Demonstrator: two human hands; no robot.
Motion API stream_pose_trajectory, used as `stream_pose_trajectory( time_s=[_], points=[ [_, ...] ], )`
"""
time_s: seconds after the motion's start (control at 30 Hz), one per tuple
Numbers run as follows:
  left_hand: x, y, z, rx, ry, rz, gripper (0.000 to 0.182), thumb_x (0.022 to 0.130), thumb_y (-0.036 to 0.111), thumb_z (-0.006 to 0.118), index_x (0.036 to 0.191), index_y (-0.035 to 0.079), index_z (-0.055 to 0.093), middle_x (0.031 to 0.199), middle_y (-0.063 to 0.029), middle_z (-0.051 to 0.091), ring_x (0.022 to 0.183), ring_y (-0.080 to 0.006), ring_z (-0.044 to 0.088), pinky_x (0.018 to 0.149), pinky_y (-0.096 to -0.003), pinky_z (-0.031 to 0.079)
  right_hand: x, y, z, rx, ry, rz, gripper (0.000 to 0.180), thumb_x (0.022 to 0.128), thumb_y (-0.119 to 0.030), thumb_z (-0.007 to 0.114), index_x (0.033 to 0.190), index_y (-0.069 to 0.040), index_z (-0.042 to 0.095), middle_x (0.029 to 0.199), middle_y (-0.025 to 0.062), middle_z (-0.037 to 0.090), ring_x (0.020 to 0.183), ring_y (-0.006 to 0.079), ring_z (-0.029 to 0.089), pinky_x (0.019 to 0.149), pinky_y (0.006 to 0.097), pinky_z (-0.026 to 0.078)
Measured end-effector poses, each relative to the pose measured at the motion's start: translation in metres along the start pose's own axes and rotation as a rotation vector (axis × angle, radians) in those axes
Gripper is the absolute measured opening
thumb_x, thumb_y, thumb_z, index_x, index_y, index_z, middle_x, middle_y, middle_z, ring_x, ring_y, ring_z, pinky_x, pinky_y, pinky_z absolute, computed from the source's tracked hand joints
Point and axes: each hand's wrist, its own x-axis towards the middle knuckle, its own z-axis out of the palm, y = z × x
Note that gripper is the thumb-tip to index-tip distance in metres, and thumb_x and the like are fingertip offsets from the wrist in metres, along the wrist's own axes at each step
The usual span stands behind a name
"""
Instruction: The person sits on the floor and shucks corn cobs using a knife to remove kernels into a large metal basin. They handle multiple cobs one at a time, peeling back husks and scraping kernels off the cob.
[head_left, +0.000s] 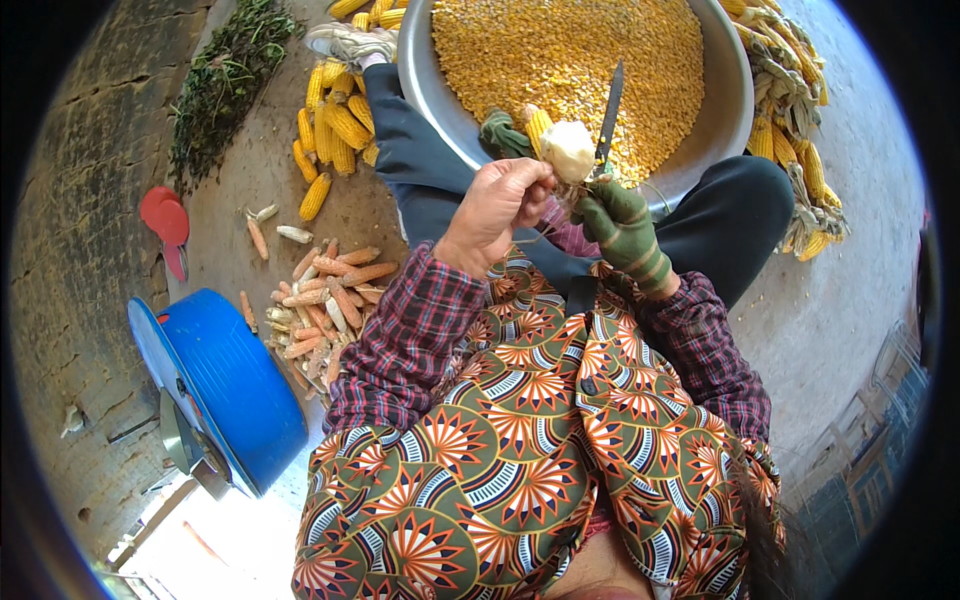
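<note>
A peeled white root vegetable (568, 150), perhaps a yam bean or turnip, is held over the near edge of the metal basin (421, 90). My bare left hand (501, 208) pinches at its lower left side, where torn peel and roots (574, 193) hang. My right hand (624, 234), in a green striped knit glove, grips a knife beside the vegetable. The dark blade (610, 109) points away from me over the corn kernels (555, 52); the handle is hidden in my fist. Behind the vegetable are a partly shelled corn ear (537, 126) and a crumpled green glove (503, 135).
Whole corn ears (337, 124) lie left of the basin, with braided ears (795, 135) at its right. Bare cobs (322, 300) are piled on the floor by my left. Nearby are a blue round tub (236, 382), a red object (163, 217) and wilted greens (232, 75).
</note>
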Motion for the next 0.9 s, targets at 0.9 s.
stream_pose_trajectory(
  time_s=[0.9],
  points=[
    [0.003,0.000,0.019,1.170,0.498,1.086,0.009,0.067,0.000,0.064,0.073,0.003,0.059,0.071,-0.0088,0.052,0.063,-0.0236,0.054,0.056,-0.0317,0.044,0.000,0.000,0.004,0.145,0.008,0.106,0.011,0.084,-0.009,0.052,0.092,-0.001,0.054,0.067,-0.0027,0.053,0.054,0.0019,0.043,0.047,0.0172,0.035]
  ],
)
